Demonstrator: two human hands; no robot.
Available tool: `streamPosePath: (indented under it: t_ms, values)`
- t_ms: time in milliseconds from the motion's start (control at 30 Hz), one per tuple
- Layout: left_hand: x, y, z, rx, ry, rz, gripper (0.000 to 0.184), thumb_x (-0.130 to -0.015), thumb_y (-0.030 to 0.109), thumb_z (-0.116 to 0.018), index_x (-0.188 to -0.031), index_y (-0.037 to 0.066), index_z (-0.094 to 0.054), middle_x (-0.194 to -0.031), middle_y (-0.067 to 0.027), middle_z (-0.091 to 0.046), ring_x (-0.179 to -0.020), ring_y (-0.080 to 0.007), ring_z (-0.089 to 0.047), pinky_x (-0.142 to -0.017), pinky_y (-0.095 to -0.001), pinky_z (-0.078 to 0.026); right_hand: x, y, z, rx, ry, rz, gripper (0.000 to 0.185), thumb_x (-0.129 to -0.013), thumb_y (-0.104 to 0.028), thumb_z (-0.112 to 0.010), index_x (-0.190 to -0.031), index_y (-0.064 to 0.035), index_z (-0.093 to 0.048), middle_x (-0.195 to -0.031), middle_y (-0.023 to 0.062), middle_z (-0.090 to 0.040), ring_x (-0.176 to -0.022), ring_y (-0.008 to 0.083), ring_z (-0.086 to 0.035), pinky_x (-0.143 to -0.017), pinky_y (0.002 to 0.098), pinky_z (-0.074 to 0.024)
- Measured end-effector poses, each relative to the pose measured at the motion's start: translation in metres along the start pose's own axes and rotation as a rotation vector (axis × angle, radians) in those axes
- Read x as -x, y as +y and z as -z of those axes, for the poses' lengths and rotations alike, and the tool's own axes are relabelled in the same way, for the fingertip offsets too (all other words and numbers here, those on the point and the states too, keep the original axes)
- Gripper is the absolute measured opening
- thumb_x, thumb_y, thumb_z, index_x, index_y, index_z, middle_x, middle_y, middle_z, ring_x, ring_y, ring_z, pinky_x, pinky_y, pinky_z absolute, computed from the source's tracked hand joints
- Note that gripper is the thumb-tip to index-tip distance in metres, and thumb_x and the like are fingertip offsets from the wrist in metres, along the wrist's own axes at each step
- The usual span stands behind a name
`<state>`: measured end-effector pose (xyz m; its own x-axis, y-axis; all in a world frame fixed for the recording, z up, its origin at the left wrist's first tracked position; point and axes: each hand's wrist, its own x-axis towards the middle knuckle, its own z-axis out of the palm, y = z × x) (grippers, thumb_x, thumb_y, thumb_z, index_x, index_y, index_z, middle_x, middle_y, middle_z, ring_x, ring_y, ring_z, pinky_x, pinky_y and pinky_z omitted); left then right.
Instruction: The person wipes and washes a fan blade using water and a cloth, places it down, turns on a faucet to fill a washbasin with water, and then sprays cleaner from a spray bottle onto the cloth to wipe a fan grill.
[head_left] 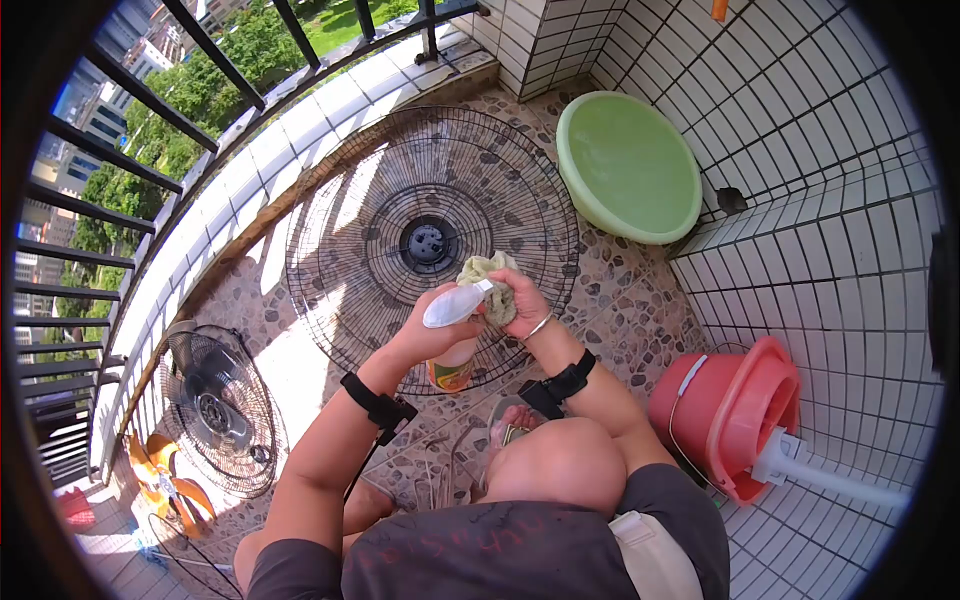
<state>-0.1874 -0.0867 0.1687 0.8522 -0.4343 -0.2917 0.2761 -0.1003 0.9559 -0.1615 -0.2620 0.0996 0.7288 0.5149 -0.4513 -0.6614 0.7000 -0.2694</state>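
My left hand (428,330) is wrapped round a spray bottle (457,307) with a white head and a coloured label low on its body. A pale greenish cloth (503,303) is bunched in my right hand (525,305), right beside the nozzle. Both hands are over the near part of a large round fan grille (350,230), a black wire guard lying flat on the pebble-patterned floor. Its dark hub (428,243) shows just beyond my hands. Part of the bottle's body is hidden behind my left hand.
A green basin (630,165) leans by the tiled wall. To the right, a red bucket (690,395) lies tipped near a white pipe (840,480). At left are a smaller fan part (215,410) and orange fan blades (165,480). Black railings (120,150) edge the balcony.
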Motion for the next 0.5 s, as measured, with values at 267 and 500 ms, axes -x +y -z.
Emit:
streamPosePath:
  t_ms: [267,500]
  values:
    - [0.023,0.007,0.019,-0.086,0.126,-0.023,0.026,-0.064,0.001,-0.069,-0.089,0.002,-0.062,-0.132,-0.0102,-0.048,-0.102,-0.0176,-0.057,-0.088,-0.0313,-0.043,0.091,-0.14,0.119,0.606,0.679,0.798,0.042,-0.072,0.003,-0.052,-0.114,-0.0048,-0.054,-0.109,0.0088,-0.058,-0.087,0.0192,-0.061,-0.078,0.0334,-0.0518]
    - [0.008,-0.011,0.01,0.014,0.094,0.059,0.046,-0.064,-0.001,-0.066,-0.109,0.001,-0.06,-0.128,-0.0068,-0.052,-0.1,-0.0139,-0.055,-0.089,-0.0287,-0.042,0.103,-0.06,0.19,1.944,1.378,0.52,0.021,-0.077,-0.031,-0.065,-0.087,-0.0122,-0.064,-0.104,0.0087,-0.056,-0.105,0.0289,-0.048,-0.09,0.0434,-0.0342]
